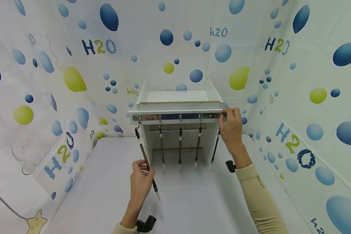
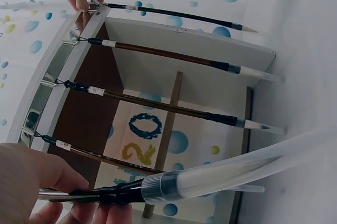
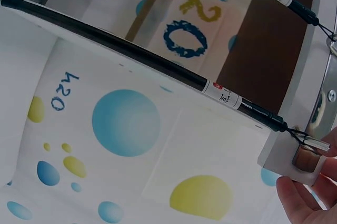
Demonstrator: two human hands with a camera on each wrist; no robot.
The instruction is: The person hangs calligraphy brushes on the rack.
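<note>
My left hand (image 1: 141,178) pinches the shaft of the leftmost calligraphy brush (image 1: 141,146), which slants with its white tip down and right. The loop at its top meets the left-end hook. In the left wrist view, this brush's clear cap (image 2: 221,171) covers pale bristles. My right hand (image 1: 232,125) grips the right end of the hook rail (image 1: 190,116), fingers over the top board and thumb at the front. Right beside the thumb, in the right wrist view, a black brush (image 3: 131,50) hangs by its loop from the end hook (image 3: 315,142).
Several more brushes, such as the middle one (image 1: 180,146), hang from the rail in front of an open white shelf unit (image 1: 213,143). A shallow white tray top (image 1: 178,105) sits above the rail. White sheeting (image 1: 105,188) with blue-dot walls surrounds it.
</note>
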